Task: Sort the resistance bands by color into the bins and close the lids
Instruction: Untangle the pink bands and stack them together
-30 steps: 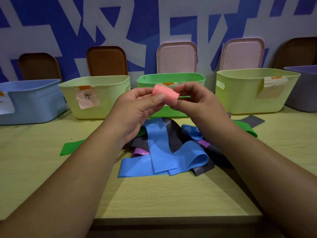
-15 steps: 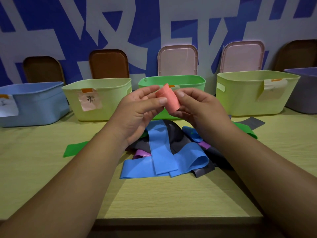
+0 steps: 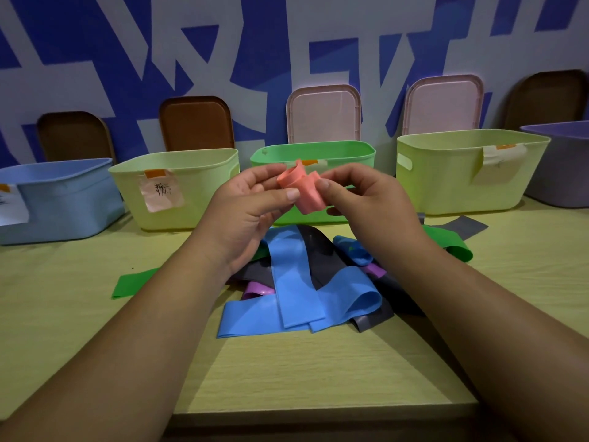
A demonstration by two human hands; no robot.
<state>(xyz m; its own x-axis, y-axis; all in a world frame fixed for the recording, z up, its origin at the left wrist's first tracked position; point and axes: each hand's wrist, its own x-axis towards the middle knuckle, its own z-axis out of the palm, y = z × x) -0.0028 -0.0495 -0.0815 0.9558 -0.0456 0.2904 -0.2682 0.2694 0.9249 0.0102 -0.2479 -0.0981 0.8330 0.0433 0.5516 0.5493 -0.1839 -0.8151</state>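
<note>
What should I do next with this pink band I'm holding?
Probably carry the pink band, pinched by the left hand and right hand, toward the yellow-green bin with the pinkish label; it stands open, though its writing is unreadable.

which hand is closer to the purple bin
Right. The right hand sits left of the purple bin; the left hand is even farther left. Both pinch the pink band.

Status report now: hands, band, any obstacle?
Left hand and right hand pinch rolled pink band. Other bands piled below on table. Bins open, lids off.
</note>
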